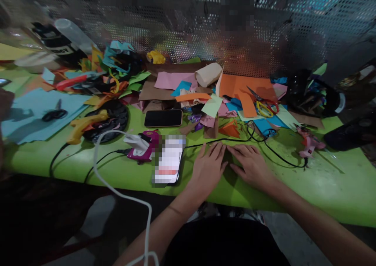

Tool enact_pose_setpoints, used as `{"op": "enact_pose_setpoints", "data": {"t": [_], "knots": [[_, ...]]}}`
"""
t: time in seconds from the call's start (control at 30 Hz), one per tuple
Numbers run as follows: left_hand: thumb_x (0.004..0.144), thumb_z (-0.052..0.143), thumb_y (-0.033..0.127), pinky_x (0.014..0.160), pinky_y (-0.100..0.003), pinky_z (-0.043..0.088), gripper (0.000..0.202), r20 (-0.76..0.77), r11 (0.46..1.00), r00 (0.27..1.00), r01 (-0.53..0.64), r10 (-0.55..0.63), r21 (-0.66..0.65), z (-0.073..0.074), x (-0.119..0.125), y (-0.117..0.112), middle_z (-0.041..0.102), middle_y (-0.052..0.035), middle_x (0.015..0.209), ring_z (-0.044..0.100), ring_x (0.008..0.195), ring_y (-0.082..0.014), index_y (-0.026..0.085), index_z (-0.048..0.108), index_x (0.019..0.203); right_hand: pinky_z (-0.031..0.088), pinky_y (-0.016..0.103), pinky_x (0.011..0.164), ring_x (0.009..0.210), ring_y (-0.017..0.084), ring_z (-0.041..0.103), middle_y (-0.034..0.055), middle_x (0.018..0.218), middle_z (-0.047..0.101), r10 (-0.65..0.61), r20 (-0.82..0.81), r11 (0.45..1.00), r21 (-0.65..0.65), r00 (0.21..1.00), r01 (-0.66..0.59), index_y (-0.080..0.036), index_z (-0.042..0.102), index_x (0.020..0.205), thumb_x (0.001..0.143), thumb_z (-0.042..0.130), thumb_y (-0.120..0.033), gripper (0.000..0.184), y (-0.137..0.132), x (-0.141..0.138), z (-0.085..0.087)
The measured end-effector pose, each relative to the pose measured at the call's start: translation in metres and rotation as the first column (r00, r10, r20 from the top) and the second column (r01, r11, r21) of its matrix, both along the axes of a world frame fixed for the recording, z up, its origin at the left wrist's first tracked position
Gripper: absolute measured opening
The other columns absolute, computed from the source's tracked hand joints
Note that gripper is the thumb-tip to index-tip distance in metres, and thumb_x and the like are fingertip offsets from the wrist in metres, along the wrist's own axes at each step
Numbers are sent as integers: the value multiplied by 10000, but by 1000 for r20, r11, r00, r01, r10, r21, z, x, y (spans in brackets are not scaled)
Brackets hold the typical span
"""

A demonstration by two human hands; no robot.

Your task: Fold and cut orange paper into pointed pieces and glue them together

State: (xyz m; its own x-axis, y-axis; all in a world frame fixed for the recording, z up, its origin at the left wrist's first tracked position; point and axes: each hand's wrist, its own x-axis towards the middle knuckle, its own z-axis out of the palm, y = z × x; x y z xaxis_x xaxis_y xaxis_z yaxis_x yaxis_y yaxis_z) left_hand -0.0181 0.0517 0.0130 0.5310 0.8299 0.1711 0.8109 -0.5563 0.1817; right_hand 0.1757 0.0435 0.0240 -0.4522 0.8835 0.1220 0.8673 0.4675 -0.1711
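Green table (323, 187): full width of view, back edge against perforated metal screen (205, 31).
Blue paper sheet (26, 117): left end, black scissors (54, 114) on top.
Orange paper sheet (235, 84): toward back edge, right of centre, among heaped coloured scraps (123, 74) along the whole back half.
Left hand (207, 170) and right hand (252, 166): near front edge, centre. Flat, palms down, fingers spread, fingertips nearly touching. Open, gripping nothing, pressed on green surface.
Round black plate (114, 119): left of centre, under nose of yellow glue gun (85, 125).
Lit phone (168, 160): just beside left hand, at front edge, screen blurred. Dark phone (163, 118): behind it, well apart from hands.
Magenta glue gun (147, 146): touching lit phone's left side. Pink glue gun (308, 142): right of right hand, apart.
Yellow-and-red scissors (264, 105): on scraps behind right hand.
Black cable (264, 144): just beyond fingertips, across centre, looped, on to pink glue gun. Nearest obstacle ahead.
White cable (117, 187): from magenta glue gun over front edge.
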Motion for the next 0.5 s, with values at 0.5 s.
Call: {"op": "enact_pose_setpoints", "data": {"t": [0.5], "knots": [[1011,409,308,1180,-499,298,465,27,1000,1000,6,-5,-29,-1,0,2,474,-59,1520,442,1393,-238,166,453,1452,393,463,980,1146,303,547,142,1263,636,5,9,1000,5,1000,-5,-165,526,1409,936,561,-310,496,3,1,-1]]}}
